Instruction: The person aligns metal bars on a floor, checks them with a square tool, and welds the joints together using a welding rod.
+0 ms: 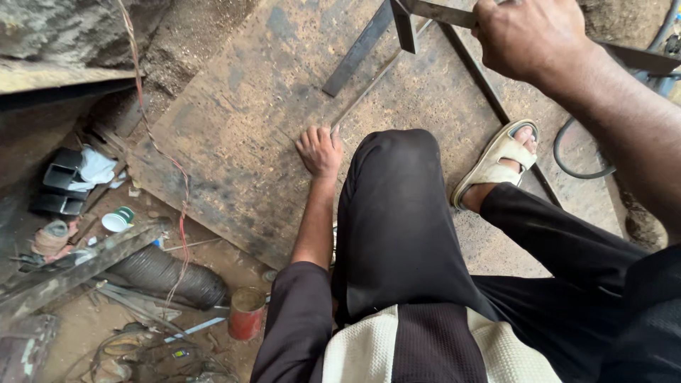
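Observation:
I squat on a rusty steel plate [241, 128]. My left hand [319, 150] rests on the plate with its fingers curled around the near end of a thin metal rod [369, 89]. The rod runs diagonally up and to the right. My right hand [528, 35] is closed on a flat steel bar [440, 13] of an angled metal frame near the top edge. A dark frame bar [358, 50] slants down to the plate. My sandalled foot [496, 159] stands on the plate to the right.
Left of the plate lie square tube offcuts [60, 181], a white rag [96, 169], a tape roll [117, 220], a ribbed black hose [167, 273], a red can [246, 312] and a red wire [181, 206]. A black cable [567, 167] loops at right.

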